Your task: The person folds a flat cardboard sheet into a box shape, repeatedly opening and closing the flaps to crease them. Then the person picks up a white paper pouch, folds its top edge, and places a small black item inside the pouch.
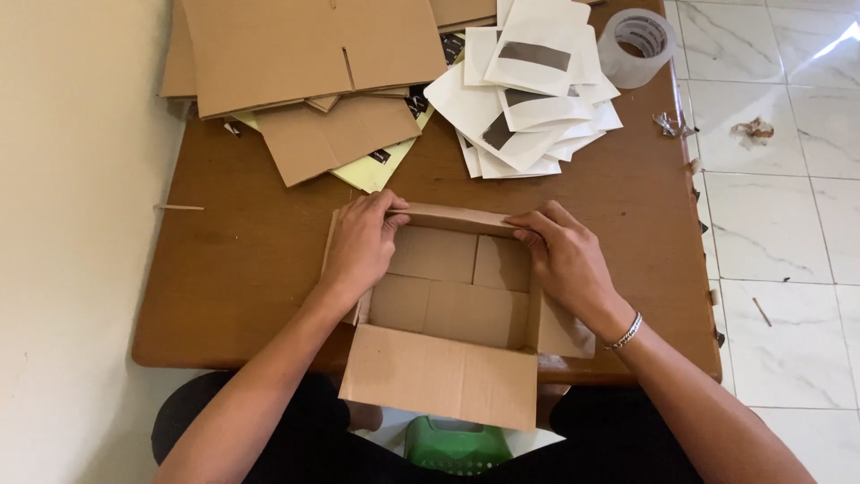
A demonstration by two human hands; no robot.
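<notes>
Here, an open cardboard box [452, 300] sits at the near edge of the brown table [242, 269]. Left hand [358, 246] and right hand [564, 255] both clasp its far wall, thumbs inside (near flap hanging over the edge). Far off: flat cardboard sheets [305, 54], white envelopes [528, 81], tape roll [638, 43] far right.

Matt brown corrugated cardboard for the open shallow box [448, 296], fluted edges showing. Same dull cardboard in the flat brown sheets [305, 54] at far left. Smooth white paper envelopes [528, 90] with dark glossy windows, far right. Clear glossy plastic tape roll [638, 45]. Polished brown wooden tabletop [224, 269], slight sheen. Glossy white marbled floor tiles [779, 215]. Shiny silver metal bracelet [624, 333]. Green plastic stool [457, 445], near.
</notes>
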